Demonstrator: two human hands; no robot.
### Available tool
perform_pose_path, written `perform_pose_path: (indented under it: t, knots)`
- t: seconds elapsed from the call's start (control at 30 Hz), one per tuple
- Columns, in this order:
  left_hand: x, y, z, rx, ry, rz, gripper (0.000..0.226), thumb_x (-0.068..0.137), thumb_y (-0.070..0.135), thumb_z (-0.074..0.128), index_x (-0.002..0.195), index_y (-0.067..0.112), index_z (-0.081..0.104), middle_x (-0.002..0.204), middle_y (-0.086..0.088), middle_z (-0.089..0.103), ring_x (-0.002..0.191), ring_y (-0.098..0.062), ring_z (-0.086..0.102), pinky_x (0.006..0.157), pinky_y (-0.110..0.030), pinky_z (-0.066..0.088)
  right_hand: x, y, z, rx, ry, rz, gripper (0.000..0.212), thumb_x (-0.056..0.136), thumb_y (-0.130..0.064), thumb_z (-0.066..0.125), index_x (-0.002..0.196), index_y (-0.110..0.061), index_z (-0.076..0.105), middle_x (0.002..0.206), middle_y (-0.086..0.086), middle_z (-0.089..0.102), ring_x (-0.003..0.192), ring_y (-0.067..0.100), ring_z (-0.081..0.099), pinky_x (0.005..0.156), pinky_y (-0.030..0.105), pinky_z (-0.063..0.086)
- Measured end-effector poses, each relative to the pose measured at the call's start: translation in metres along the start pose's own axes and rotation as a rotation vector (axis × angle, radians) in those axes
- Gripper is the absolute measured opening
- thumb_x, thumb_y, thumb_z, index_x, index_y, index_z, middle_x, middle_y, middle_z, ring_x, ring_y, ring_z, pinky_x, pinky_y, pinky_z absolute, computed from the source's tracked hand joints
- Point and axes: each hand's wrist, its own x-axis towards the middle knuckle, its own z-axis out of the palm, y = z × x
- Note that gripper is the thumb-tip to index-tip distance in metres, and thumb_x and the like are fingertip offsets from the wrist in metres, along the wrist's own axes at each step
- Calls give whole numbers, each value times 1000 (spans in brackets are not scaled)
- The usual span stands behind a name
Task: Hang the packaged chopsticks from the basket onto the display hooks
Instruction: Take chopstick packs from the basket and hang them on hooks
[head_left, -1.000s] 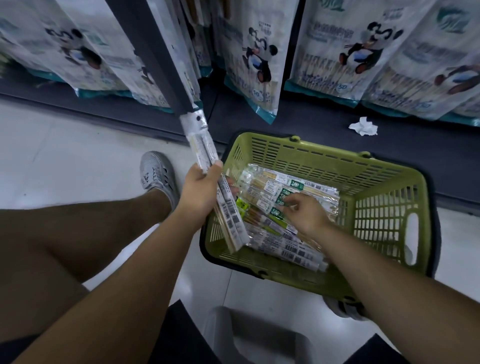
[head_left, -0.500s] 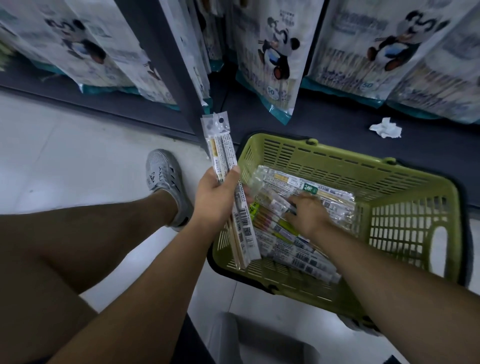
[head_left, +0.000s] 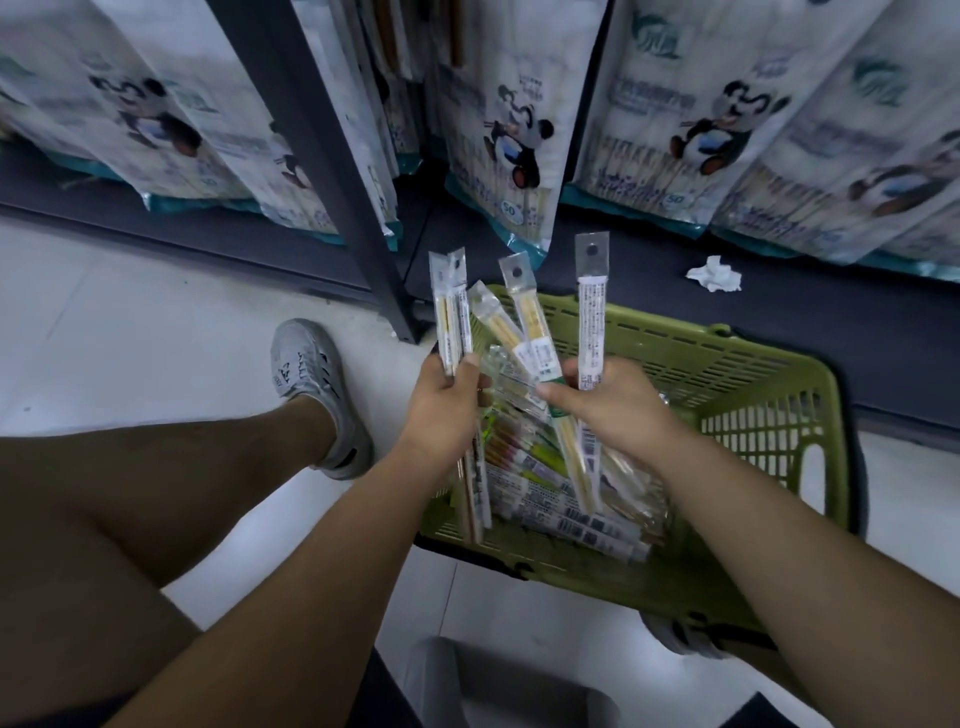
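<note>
Nearest me, the left grip (head_left: 447, 400) is curled round the two chopstick packs (head_left: 451, 312), held upright side by side with the thumb across their fronts. The right grip (head_left: 613, 405) pinches the fanned packs (head_left: 591, 312), whose header tabs splay apart above the knuckles. That fan is my worry. The film looks slick and the packs are long and caught near their middles, so I judge one could slide out on the lift and drop into the green basket (head_left: 753, 374) or onto the floor. Splayed tabs would also make it awkward to line a punched hole up with a hook, and I see no free hook from here. The heaped packs (head_left: 561, 499) lie in the basket just beneath both grips, where a snagged corner could drag some along. As for the materials, the packs are narrow flat sleeves of clear glossy film with white barcode labels. Pale wooden sticks show through, and each sleeve is topped by a tab with a round hole. The basket is rigid moulded plastic, slotted and gridded. Beyond it a crumpled white paper (head_left: 714, 273) sits on the dark matte shelf base (head_left: 779, 312). Large soft panda-printed bags (head_left: 519, 130) hang beside a grey metal upright (head_left: 332, 171).
</note>
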Motion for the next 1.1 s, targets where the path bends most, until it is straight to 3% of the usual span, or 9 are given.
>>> perform_pose_path:
  t: [0.17, 0.27, 0.37, 0.43, 0.57, 0.73, 0.83, 0.9, 1.1]
  knots:
    - [-12, 1, 8, -78, -86, -13, 66, 97, 69, 44, 144, 23, 50, 125, 3, 68, 111, -13, 67, 91, -34, 54, -15, -32, 26, -57, -28, -115, 15, 95, -31, 70, 110, -28, 73, 101, -6, 76, 94, 10, 70, 80, 22, 54]
    - [-16, 3, 10, -155, -203, 62, 88, 81, 77, 57, 145, 17, 50, 129, -2, 69, 117, -14, 68, 98, -34, 55, -22, -37, 35, -282, -98, -178, 40, 104, -33, 52, 141, -17, 49, 127, 7, 62, 114, 24, 60, 95, 39, 51]
    - [-17, 1, 14, -263, -320, 83, 71, 82, 52, 74, 131, 3, 58, 122, -19, 71, 115, -29, 70, 98, -43, 57, -29, -37, 40, -612, -189, -228, 48, 106, -35, 34, 150, -15, 36, 129, 12, 53, 116, 29, 54, 97, 41, 47]
    - [-16, -3, 16, -304, -288, 31, 52, 89, 38, 73, 123, 0, 62, 117, -25, 72, 110, -34, 72, 97, -47, 58, -32, -38, 42, -641, -224, -234, 44, 105, -33, 37, 145, -15, 41, 121, 10, 52, 109, 30, 55, 94, 43, 49]
    - [-8, -5, 11, -315, -66, -106, 31, 103, 33, 59, 123, 10, 64, 103, -13, 75, 92, -28, 75, 81, -42, 61, -34, -38, 44, -252, -130, -207, 11, 96, -27, 65, 107, -26, 62, 92, -8, 62, 82, 14, 61, 70, 29, 49]
    - [-3, 9, -4, -118, 33, 36, 33, 103, 44, 53, 116, 16, 64, 85, 3, 76, 87, -21, 73, 86, -45, 59, -24, -25, 36, 296, -20, -6, 19, 92, -7, 72, 98, -25, 73, 89, -3, 78, 70, 10, 72, 60, 27, 59]
    - [-3, 17, -16, -6, 69, 133, 34, 102, 48, 49, 106, 17, 62, 72, 4, 72, 77, -17, 70, 82, -45, 55, -9, 7, 26, 110, 67, 49, 14, 95, -13, 70, 92, -26, 70, 93, 2, 77, 69, 10, 70, 61, 22, 53]
    - [-2, 20, -22, -69, 70, 130, 24, 101, 45, 51, 100, 23, 58, 67, 2, 71, 72, -19, 73, 80, -45, 57, 0, 39, 21, -114, 44, 114, 7, 96, -18, 70, 101, -22, 71, 106, 5, 75, 85, 14, 68, 74, 25, 51]
    - [7, 8, -29, -178, 63, 87, 16, 102, 32, 60, 101, 17, 56, 55, 4, 61, 45, -20, 61, 53, -36, 58, 20, 92, 30, -541, -89, 206, 53, 95, -36, 69, 142, -16, 56, 145, 14, 53, 127, 32, 54, 104, 37, 48]
